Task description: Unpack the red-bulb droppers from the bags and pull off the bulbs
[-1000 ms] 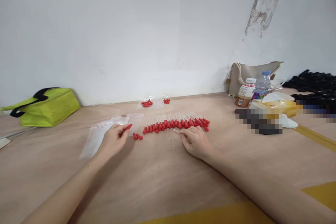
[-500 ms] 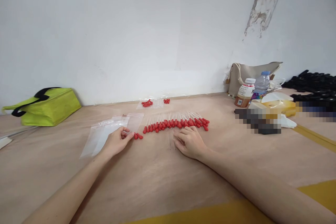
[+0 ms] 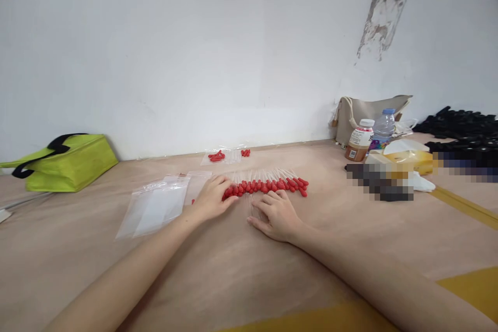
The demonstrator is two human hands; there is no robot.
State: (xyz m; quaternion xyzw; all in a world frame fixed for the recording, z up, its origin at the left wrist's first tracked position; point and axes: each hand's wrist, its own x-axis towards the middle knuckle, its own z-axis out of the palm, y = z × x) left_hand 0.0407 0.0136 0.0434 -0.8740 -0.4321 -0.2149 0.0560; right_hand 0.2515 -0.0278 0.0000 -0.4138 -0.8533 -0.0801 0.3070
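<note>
A row of several droppers with red bulbs (image 3: 272,185) lies on the brown table (image 3: 233,270). My left hand (image 3: 212,198) rests at the left end of that row, its fingers curled together over the first red bulbs. What it grips is hidden. Just below the row, my right hand (image 3: 274,212) lies with its fingers spread and bent, fingertips on the table beside faint clear glass tubes (image 3: 254,207). Clear zip bags (image 3: 155,206) lie flat to the left of my left hand.
A small bag with red bulbs (image 3: 220,155) lies by the wall. A lime green bag (image 3: 64,161) sits far left. At the right stand two bottles (image 3: 360,139), a beige tote (image 3: 373,109), a tissue pack (image 3: 406,158) and a black pile (image 3: 462,127).
My left hand moved right from the zip bags to the left end of the dropper row, covering the loose red bulbs. My right hand drew slightly toward me.
</note>
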